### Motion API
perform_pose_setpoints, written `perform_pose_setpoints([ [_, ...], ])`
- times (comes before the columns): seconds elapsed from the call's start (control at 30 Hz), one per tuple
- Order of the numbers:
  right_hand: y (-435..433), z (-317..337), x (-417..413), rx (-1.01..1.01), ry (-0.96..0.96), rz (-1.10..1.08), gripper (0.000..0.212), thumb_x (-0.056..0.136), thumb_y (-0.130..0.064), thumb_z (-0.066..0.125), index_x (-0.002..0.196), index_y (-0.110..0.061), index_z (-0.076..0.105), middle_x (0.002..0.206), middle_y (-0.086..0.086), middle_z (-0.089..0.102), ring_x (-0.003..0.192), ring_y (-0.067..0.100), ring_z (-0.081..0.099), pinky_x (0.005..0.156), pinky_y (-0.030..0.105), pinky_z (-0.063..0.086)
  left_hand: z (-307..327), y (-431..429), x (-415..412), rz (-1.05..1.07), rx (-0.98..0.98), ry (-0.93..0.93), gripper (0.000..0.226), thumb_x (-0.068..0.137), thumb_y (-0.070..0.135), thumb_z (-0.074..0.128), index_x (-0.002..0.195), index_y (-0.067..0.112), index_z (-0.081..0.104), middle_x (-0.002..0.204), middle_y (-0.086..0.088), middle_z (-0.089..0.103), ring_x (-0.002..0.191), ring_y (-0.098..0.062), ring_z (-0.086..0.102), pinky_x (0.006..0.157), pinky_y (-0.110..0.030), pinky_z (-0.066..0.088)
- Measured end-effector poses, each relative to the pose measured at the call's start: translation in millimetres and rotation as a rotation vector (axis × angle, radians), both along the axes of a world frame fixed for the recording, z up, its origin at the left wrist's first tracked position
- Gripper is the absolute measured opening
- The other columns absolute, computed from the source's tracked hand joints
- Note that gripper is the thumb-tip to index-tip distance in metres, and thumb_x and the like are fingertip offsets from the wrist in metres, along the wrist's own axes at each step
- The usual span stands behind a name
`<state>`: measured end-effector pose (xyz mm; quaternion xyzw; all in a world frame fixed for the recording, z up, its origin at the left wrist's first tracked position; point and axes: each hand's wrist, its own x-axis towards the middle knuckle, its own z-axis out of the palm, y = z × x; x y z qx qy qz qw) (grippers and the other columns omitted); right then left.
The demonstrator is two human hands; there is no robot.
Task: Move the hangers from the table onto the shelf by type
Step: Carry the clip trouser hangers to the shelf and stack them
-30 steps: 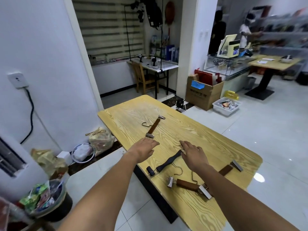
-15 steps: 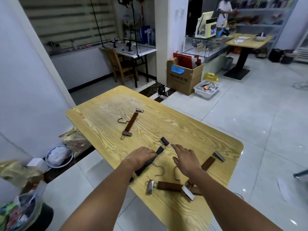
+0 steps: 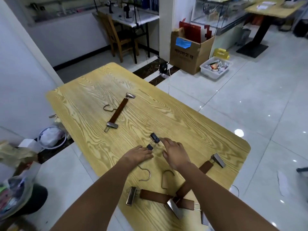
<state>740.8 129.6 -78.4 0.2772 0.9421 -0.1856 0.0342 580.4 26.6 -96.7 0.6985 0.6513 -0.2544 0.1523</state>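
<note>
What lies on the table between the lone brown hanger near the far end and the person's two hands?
Head view: mostly bare wood of the table. Only the black hanger's clip juts out just beyond the left hand and right hand, short of the brown hanger.

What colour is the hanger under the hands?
Black hanger with a silver hook, seen in the head view.

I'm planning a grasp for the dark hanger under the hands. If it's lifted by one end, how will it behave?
The black hanger looks like a slim rigid bar, so it should probably stay straight, not droop. Its wire hook sticks out sideways and may swing down or snag a neighbouring brown hanger. The end clip rides on thin wire and may shift slightly.
</note>
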Motion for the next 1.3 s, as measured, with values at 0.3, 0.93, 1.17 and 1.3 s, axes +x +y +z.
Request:
perform_pose_setpoints([
  [0.3, 14, -25, -13, -0.113, 0.023, -0.016, 0.057, 0.099, -0.024, 0.042, 0.151, -0.025, 0.018, 0.154, -0.003, 0.028, 0.137, 0.017, 0.034, 0.113, 0.034, 0.024, -14, 17, -20, -0.119, -0.074, 0.02, 0.05, 0.098, 0.009, 0.039, 0.146, 0.021, 0.029, 0.16, 0.004, 0.007, 0.148, -0.018, 0.001, 0.119, -0.034, 0.005],
  [0.93, 6, -34, -16, -0.13, -0.03, -0.089, 0.055, 0.099, -0.024, 0.043, 0.15, -0.024, 0.022, 0.154, -0.002, 0.029, 0.139, 0.018, 0.031, 0.115, 0.036, 0.021, -23, 0, -75, -0.16, -0.071, 0.072, 0.056, 0.094, -0.001, 0.043, 0.145, 0.018, 0.029, 0.16, 0.001, 0.004, 0.148, -0.016, -0.003, 0.119, -0.032, 0.007],
  [1.17, -24, -32, -57, -0.113, -0.02, -0.092, 0.053, 0.099, -0.026, 0.043, 0.149, -0.023, 0.024, 0.152, -0.001, 0.032, 0.137, 0.02, 0.033, 0.113, 0.036, 0.021, -34, -28, -106, -0.191, 0.11, 0.08, 0.06, 0.084, 0.002, 0.058, 0.139, 0.018, 0.039, 0.154, -0.001, 0.027, 0.145, -0.019, 0.021, 0.114, -0.028, 0.023],
  [1.3, -40, -36, -82, -0.113, -0.025, -0.087, 0.054, 0.099, -0.026, 0.044, 0.149, -0.025, 0.025, 0.152, -0.002, 0.032, 0.138, 0.019, 0.032, 0.114, 0.037, 0.019, -41, -41, -130, -0.261, 0.251, 0.063, 0.055, 0.04, 0.016, 0.089, 0.091, 0.024, 0.072, 0.104, 0.007, 0.069, 0.101, -0.015, 0.067, 0.085, -0.022, 0.05],
])
